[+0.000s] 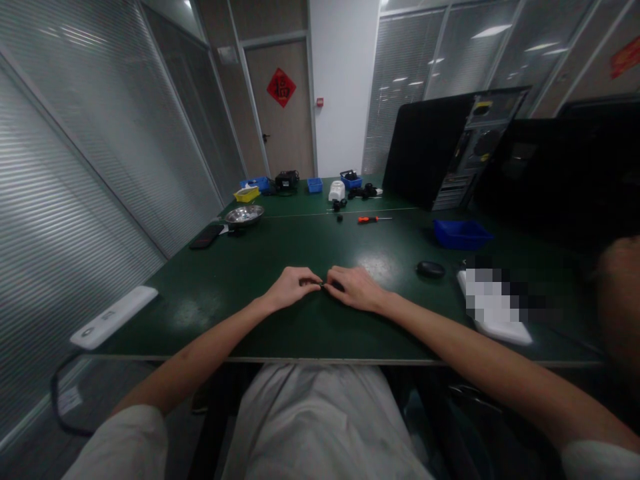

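My left hand (295,287) and my right hand (353,287) meet low over the green table (240,287), in front of my body. The fingers of both are closed in a pinch, with the fingertips almost touching. Between the tips is a small dark piece (323,285), too small to name and mostly covered by the fingers. Farther back, beyond my hands, lie an orange and black screwdriver (369,219) and a small black round part (340,218). A black computer mouse (430,269) is to the right of my right hand.
A white power strip (115,318) lies at the left edge. Behind it are a black phone (207,237) and a metal bowl (244,215). A blue tray (462,235) and a computer case (445,150) stand right. At the far right edge another person's blurred arm (620,300) shows.
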`<state>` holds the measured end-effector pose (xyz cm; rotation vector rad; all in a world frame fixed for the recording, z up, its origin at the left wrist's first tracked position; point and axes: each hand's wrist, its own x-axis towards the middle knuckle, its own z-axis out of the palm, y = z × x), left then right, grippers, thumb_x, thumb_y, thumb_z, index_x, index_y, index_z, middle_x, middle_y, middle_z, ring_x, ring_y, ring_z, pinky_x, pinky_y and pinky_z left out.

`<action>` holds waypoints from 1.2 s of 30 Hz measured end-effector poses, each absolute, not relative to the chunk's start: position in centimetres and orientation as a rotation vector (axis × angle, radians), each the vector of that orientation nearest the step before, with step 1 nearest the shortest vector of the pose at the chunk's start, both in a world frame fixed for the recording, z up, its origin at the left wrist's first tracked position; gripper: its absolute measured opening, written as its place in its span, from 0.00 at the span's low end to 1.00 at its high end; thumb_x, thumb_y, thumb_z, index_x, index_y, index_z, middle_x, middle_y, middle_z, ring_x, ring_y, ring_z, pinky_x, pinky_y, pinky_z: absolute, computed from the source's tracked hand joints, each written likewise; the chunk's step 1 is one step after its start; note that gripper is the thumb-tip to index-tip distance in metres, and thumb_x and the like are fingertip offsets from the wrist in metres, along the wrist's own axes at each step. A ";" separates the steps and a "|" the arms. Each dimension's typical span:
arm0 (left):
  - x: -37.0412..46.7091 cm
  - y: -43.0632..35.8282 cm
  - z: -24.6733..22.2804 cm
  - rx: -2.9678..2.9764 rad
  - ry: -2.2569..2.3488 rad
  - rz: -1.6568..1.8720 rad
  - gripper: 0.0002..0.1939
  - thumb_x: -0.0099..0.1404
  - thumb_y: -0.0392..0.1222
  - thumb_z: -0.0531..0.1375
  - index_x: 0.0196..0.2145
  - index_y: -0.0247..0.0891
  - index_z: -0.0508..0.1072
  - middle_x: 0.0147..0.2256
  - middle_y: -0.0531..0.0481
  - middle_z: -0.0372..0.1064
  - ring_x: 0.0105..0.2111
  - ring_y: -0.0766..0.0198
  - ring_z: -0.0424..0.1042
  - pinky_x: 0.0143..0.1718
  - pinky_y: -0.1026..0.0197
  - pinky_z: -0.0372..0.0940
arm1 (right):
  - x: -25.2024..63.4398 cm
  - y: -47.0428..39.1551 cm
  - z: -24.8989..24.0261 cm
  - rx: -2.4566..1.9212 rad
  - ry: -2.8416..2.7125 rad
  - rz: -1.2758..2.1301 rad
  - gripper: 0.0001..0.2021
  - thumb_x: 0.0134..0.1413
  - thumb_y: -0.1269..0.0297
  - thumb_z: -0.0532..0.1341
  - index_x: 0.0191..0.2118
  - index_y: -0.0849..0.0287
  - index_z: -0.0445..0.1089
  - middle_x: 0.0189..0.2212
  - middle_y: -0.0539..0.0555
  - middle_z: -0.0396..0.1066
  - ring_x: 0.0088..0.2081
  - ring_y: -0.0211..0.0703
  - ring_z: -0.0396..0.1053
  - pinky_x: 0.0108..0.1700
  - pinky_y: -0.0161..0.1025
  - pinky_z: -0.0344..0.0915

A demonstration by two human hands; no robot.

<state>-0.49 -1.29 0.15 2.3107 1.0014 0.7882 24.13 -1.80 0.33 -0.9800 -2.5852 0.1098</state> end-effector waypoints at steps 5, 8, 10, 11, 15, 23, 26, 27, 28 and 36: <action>-0.2 -1.4 -0.2 2.257 0.986 0.838 0.10 0.66 0.43 0.66 0.42 0.38 0.83 0.40 0.46 0.79 0.39 0.58 0.76 0.43 0.60 0.67 | 23.8 -1.8 -0.1 -0.968 -2.563 0.102 0.09 0.71 0.57 0.54 0.44 0.56 0.66 0.39 0.52 0.71 0.32 0.39 0.65 0.32 0.37 0.49; 0.0 -1.4 -0.4 2.241 0.979 0.860 0.10 0.67 0.44 0.66 0.42 0.39 0.84 0.42 0.46 0.79 0.41 0.57 0.77 0.46 0.59 0.68 | 23.6 -1.6 -0.4 -0.977 -2.545 0.102 0.09 0.71 0.57 0.53 0.44 0.56 0.65 0.39 0.52 0.71 0.32 0.39 0.65 0.32 0.37 0.49; 0.1 -1.4 -0.3 2.248 0.954 0.862 0.10 0.67 0.45 0.65 0.42 0.39 0.84 0.43 0.46 0.79 0.42 0.57 0.77 0.48 0.58 0.68 | 23.6 -1.6 -0.4 -0.978 -2.545 0.100 0.09 0.71 0.57 0.53 0.44 0.56 0.65 0.39 0.52 0.71 0.32 0.39 0.66 0.32 0.37 0.49; 0.1 -1.4 -0.3 2.254 0.939 0.860 0.11 0.68 0.45 0.65 0.43 0.39 0.84 0.43 0.46 0.79 0.43 0.57 0.77 0.48 0.59 0.68 | 23.6 -1.6 -0.4 -0.981 -2.544 0.102 0.09 0.71 0.57 0.53 0.43 0.56 0.65 0.39 0.52 0.71 0.33 0.39 0.66 0.32 0.37 0.49; -0.2 -1.5 0.1 2.271 0.926 0.866 0.12 0.70 0.45 0.62 0.43 0.38 0.84 0.43 0.45 0.79 0.42 0.58 0.77 0.47 0.60 0.68 | 23.8 -1.7 -0.2 -0.984 -2.540 0.113 0.09 0.71 0.57 0.54 0.43 0.56 0.65 0.39 0.52 0.71 0.33 0.39 0.66 0.32 0.37 0.50; -0.6 0.4 -0.4 2.396 1.075 0.967 0.10 0.70 0.44 0.63 0.41 0.38 0.83 0.39 0.45 0.77 0.39 0.59 0.74 0.43 0.59 0.66 | 24.0 -1.5 0.0 -0.985 -2.515 0.159 0.09 0.70 0.56 0.55 0.42 0.55 0.66 0.38 0.51 0.72 0.34 0.39 0.67 0.33 0.36 0.51; -0.5 1.1 -0.9 2.512 1.084 0.876 0.10 0.70 0.43 0.62 0.39 0.38 0.83 0.39 0.45 0.76 0.40 0.59 0.73 0.45 0.58 0.66 | 24.0 -1.4 -0.2 -0.967 -2.499 0.168 0.09 0.70 0.56 0.55 0.42 0.55 0.66 0.38 0.51 0.71 0.34 0.39 0.67 0.34 0.36 0.53; -0.5 1.1 -1.0 2.544 1.072 0.843 0.10 0.71 0.42 0.61 0.39 0.38 0.83 0.40 0.45 0.76 0.42 0.59 0.73 0.46 0.58 0.66 | 24.1 -1.3 -0.2 -0.961 -2.496 0.168 0.09 0.70 0.57 0.56 0.42 0.55 0.66 0.38 0.51 0.71 0.34 0.39 0.67 0.34 0.36 0.53; -0.5 1.1 -1.1 2.569 1.058 0.812 0.11 0.72 0.42 0.60 0.40 0.38 0.83 0.41 0.45 0.76 0.43 0.58 0.73 0.47 0.57 0.66 | 24.2 -1.3 -0.2 -0.955 -2.492 0.169 0.09 0.70 0.57 0.56 0.42 0.55 0.66 0.38 0.51 0.71 0.34 0.39 0.67 0.34 0.36 0.53; -0.3 -1.3 0.0 2.575 0.996 0.800 0.13 0.74 0.45 0.58 0.49 0.40 0.79 0.48 0.44 0.73 0.48 0.57 0.70 0.52 0.55 0.65 | 24.9 -1.1 0.1 -0.944 -2.442 0.176 0.09 0.70 0.57 0.56 0.41 0.56 0.67 0.37 0.52 0.71 0.33 0.39 0.67 0.34 0.36 0.54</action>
